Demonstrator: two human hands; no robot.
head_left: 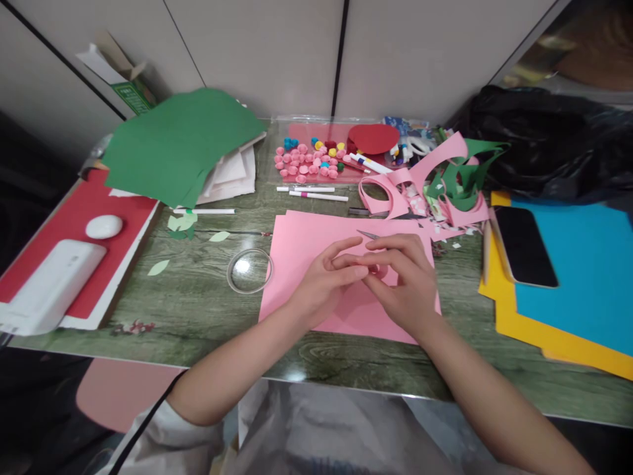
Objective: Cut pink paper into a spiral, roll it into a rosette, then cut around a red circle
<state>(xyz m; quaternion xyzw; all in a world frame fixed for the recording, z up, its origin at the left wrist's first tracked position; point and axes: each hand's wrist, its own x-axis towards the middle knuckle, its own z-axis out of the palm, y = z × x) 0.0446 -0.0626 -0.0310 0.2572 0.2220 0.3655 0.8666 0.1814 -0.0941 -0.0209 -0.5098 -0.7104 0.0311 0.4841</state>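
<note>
My left hand (pixel 324 280) and my right hand (pixel 403 280) meet over a pink paper sheet (pixel 306 247) in the middle of the table. Their fingertips pinch together on a small pink paper piece (pixel 373 269), mostly hidden between the fingers. A thin metal tool tip (pixel 366 234) pokes out just beyond my right fingers on the sheet. A clear tape ring (pixel 250 270) lies left of the sheet.
Green paper (pixel 178 142) on white sheets at back left; white device (pixel 49 284) and white oval (pixel 103 226) on red paper at left. Small paper rolls (pixel 306 161), pens (pixel 319 192), pink and green scraps (pixel 445 181) at back. Phone (pixel 524 247) on blue and yellow paper (pixel 583 270) at right; black bag (pixel 548 142) behind.
</note>
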